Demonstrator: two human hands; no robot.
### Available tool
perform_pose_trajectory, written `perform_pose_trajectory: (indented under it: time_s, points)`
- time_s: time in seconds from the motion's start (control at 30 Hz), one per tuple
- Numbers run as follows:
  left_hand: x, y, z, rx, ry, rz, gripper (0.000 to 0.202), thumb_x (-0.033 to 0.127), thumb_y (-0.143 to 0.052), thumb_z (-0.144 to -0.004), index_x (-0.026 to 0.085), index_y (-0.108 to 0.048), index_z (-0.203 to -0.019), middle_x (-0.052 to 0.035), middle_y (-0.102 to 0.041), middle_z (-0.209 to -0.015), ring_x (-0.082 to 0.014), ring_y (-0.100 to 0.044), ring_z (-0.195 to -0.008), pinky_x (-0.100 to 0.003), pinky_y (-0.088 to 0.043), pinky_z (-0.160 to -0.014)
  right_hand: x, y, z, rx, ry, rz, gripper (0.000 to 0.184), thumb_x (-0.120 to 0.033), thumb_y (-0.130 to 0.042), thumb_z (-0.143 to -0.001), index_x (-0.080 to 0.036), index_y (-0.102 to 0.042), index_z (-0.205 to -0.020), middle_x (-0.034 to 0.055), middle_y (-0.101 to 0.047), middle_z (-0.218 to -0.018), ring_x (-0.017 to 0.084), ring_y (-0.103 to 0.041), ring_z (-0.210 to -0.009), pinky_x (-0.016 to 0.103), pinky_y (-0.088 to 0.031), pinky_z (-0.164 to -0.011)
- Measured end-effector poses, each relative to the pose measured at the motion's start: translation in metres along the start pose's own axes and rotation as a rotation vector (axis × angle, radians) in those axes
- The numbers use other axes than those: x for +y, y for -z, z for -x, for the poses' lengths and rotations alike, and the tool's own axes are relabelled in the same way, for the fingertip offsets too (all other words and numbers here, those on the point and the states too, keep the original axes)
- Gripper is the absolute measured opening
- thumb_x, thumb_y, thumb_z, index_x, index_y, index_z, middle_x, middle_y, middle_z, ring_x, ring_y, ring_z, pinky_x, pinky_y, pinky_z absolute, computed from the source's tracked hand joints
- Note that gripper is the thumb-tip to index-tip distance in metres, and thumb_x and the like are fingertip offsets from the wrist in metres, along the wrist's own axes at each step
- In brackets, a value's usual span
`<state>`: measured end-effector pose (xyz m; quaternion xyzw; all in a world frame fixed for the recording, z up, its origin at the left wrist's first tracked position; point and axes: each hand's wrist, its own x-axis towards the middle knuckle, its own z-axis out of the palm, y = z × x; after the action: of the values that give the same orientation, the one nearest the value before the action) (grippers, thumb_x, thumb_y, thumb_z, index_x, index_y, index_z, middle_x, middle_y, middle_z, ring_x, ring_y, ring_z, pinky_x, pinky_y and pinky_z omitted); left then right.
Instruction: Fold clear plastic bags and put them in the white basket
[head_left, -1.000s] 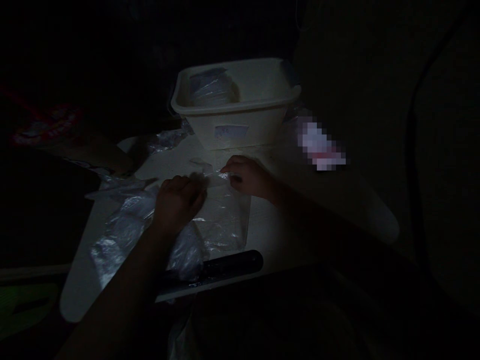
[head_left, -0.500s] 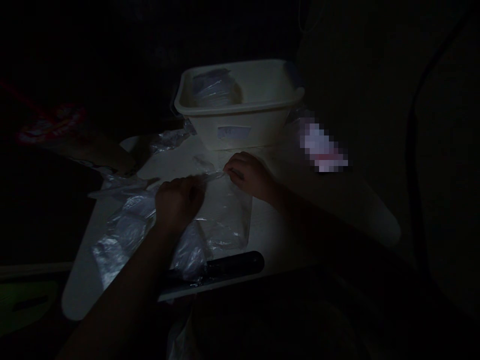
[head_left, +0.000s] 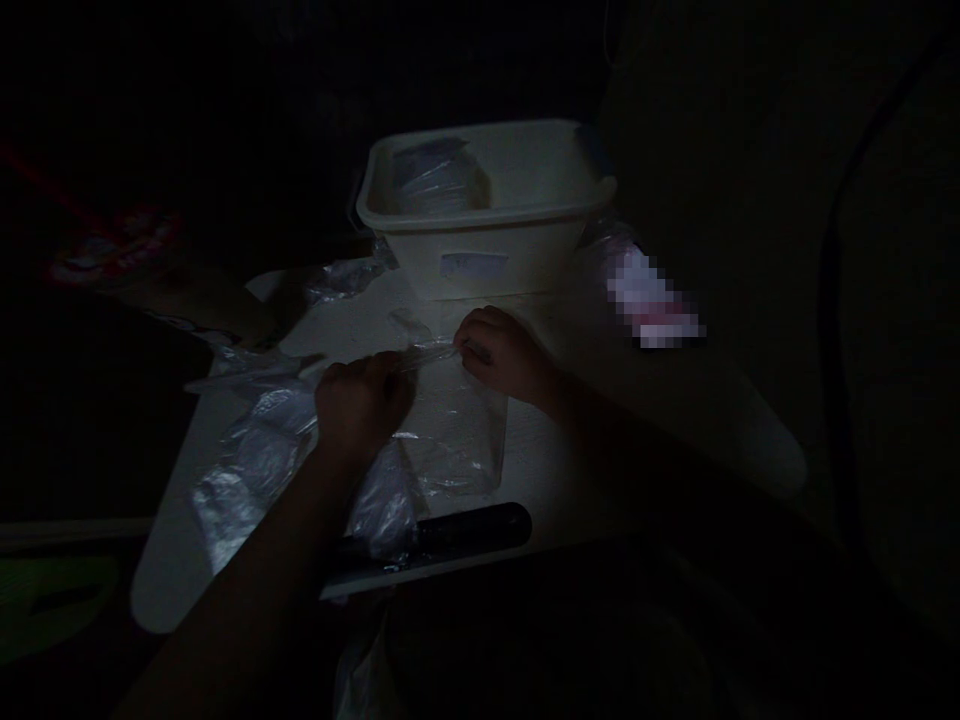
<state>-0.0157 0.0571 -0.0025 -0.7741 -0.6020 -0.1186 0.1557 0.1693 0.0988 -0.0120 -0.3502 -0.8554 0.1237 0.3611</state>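
Observation:
A clear plastic bag (head_left: 457, 440) hangs or lies between my hands over the white board; the dim light hides which. My left hand (head_left: 364, 405) is closed on one side of its gathered upper edge. Fingers of my right hand (head_left: 504, 352) pinch the other side, and the film is stretched between the two hands. More crumpled clear plastic bags (head_left: 262, 450) lie left of and under my left forearm. Below the bag, near the board's front edge, is a long black handle (head_left: 480, 528), partly covered by plastic.
A whitish tub (head_left: 480, 250) with a label stands behind my hands, a plastic-wrapped bundle (head_left: 435, 180) inside it. A pixelated packet (head_left: 652, 300) sits right of the tub. At the left is a red-trimmed, bag-like object (head_left: 120, 250). The white board (head_left: 161, 590) has rounded corners.
The whole view has shifted slightly, so everything appears a little farther right. Both hands keep their hold on the bag's edge, with hardly any movement between them.

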Motion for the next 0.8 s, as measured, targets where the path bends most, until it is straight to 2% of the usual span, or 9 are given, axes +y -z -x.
perform_pose_trajectory:
  time_s: [0.1, 0.33, 0.8]
  points:
    - [-0.0008, -0.0002, -0.0010, -0.008, -0.048, 0.012, 0.028, 0.030, -0.041, -0.073, 0.016, -0.057, -0.091, -0.0063, -0.062, -0.071, -0.0201, -0.055, -0.065, -0.030, -0.039, -0.060, 0.0009, -0.0004, 0.0009, -0.033, -0.011, 0.021, 0.013, -0.008, -0.044, -0.065, -0.015, -0.055, -0.069, 0.0044, -0.054, -0.075, 0.015, -0.046, -0.074, 0.028, -0.034, -0.069]
    - [-0.0053, -0.0028, -0.0018, 0.017, -0.169, 0.109, 0.023, 0.025, -0.041, -0.075, 0.015, -0.058, -0.086, -0.0085, -0.058, -0.082, -0.0204, -0.050, -0.077, -0.032, -0.039, -0.068, 0.0017, 0.0004, 0.0010, -0.095, -0.009, 0.079, 0.013, -0.011, -0.046, -0.065, -0.015, -0.058, -0.068, 0.0052, -0.055, -0.076, 0.016, -0.046, -0.075, 0.029, -0.033, -0.068]
    - [-0.0071, -0.0030, 0.0008, -0.028, -0.204, 0.199, 0.024, 0.026, -0.042, -0.076, 0.016, -0.058, -0.090, -0.0082, -0.058, -0.091, -0.0220, -0.049, -0.085, -0.035, -0.038, -0.072, 0.0040, -0.0011, 0.0006, -0.152, -0.031, 0.113, 0.014, -0.011, -0.046, -0.066, -0.016, -0.058, -0.066, 0.0041, -0.054, -0.076, 0.016, -0.044, -0.074, 0.029, -0.031, -0.066]
